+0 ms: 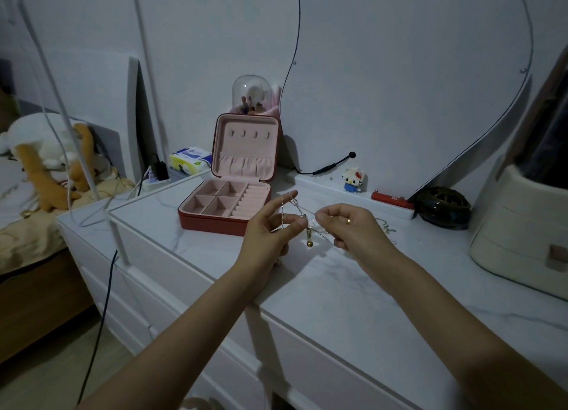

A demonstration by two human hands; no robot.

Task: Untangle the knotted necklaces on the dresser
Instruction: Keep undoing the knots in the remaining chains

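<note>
Thin silver necklace chains (297, 207) are held up above the white marble-patterned dresser top (338, 286), tangled together between both hands. A small gold pendant (309, 236) dangles from the knot. My left hand (270, 228) pinches a chain between thumb and finger, with one strand looped over a raised finger. My right hand (347, 228), with a ring on one finger, pinches the chain just right of the knot. More chain (385, 227) trails onto the dresser behind the right hand.
An open red jewellery box (229, 203) with a pink lining stands just behind the left hand. Along the back are a small block figure (354, 179), a red bar (392, 201), a dark round object (442, 208) and a cream case (519, 225) at the right. A mirror (399, 86) leans on the wall.
</note>
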